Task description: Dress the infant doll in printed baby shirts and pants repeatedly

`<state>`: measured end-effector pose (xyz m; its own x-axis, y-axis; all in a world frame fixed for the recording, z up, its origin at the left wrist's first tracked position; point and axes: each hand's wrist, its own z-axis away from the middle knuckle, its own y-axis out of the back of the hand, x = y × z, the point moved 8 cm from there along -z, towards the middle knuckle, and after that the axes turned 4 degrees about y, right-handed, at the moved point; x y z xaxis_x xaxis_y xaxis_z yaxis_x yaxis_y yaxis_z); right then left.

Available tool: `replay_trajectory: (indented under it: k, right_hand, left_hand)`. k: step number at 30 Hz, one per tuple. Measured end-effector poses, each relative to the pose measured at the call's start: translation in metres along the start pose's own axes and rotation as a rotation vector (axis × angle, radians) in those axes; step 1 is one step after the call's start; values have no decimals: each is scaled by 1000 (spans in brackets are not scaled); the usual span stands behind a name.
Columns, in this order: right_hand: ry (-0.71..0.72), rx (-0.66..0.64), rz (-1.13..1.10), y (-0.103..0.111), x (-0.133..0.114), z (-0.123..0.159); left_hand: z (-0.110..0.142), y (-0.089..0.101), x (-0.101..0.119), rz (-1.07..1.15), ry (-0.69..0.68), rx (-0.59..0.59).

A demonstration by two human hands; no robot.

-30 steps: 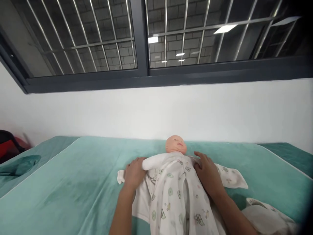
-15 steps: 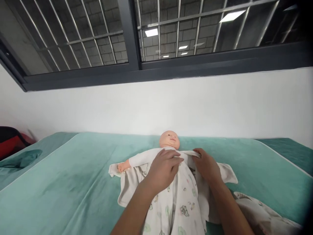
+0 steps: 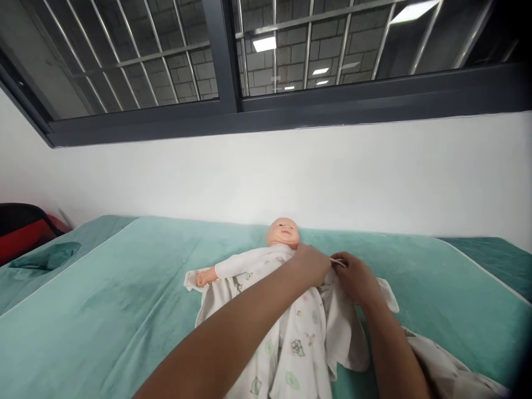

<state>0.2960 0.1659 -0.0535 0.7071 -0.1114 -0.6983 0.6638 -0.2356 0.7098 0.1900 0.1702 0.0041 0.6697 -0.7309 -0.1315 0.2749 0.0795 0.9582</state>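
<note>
A baby doll [image 3: 283, 233] lies face up, dressed in a white long-sleeved top [image 3: 245, 263] and a white garment with printed pictures [image 3: 297, 332]. My left hand [image 3: 313, 264] reaches across its chest to the shoulder on the right side of the view. Its fingers curl downward, and what they grip is hidden. Just right of it, my right hand [image 3: 353, 277] pinches a thin white edge of the sleeve. The doll's arm on that side is covered by cloth and my hands; the other hand [image 3: 206, 276] pokes out of its cuff.
Beneath the doll is a green padded surface [image 3: 103, 310] with a white-edged cover. Loose printed cloth [image 3: 453, 363] lies at the lower right. A black and red item [image 3: 25, 235] stands at the far left. Behind are a white wall [image 3: 174, 183] and a barred window [image 3: 233, 83].
My left hand has moved right, from above the doll's chest with fingers spread to the shoulder, where it curls close to my right hand. My right hand keeps its pinch on the sleeve edge.
</note>
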Motion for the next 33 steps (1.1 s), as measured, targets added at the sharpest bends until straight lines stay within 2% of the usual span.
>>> replay_trajectory:
  k: [4, 7, 9, 12, 14, 15, 17, 18, 19, 20, 23, 25, 28, 30, 33]
  right_hand:
    - [-48, -10, -64, 10, 25, -3]
    - [-64, -4, -117, 15, 30, -2]
    - [-49, 64, -212, 21, 25, -1]
    - [20, 161, -574, 32, 15, 2]
    - [69, 321, -856, 47, 16, 4]
    - [77, 452, -954, 56, 19, 8]
    - [66, 716, -1002, 68, 23, 19]
    - [65, 782, -952, 69, 17, 24]
    - [80, 773, -875, 65, 4, 26]
    - [113, 698, -783, 56, -16, 27]
    - [327, 234, -575, 0, -92, 30]
    - [467, 49, -466, -33, -130, 43]
    - [527, -24, -357, -57, -148, 56]
    - [539, -33, -305, -62, -146, 59]
    - [679, 12, -222, -59, -150, 66]
  left_hand:
    - [28, 37, -27, -88, 30, 117]
    - [46, 58, -49, -101, 76, 181]
    - [50, 62, -59, -97, 125, 218]
    - [47, 51, -59, -53, 145, 240]
    - [47, 39, -53, 19, 133, 267]
    - [51, 34, -51, 69, 134, 297]
    - [70, 26, -53, 198, 170, 392]
    - [84, 21, -59, 274, 208, 453]
    - [100, 16, -68, 353, 263, 520]
    - [117, 9, -78, 440, 331, 587]
    - [161, -23, -110, 726, 501, 721]
    - [172, -45, -120, 862, 536, 731]
    - [172, -61, -121, 892, 536, 747]
    - [171, -58, -114, 811, 523, 790]
    - [174, -48, -95, 556, 497, 811]
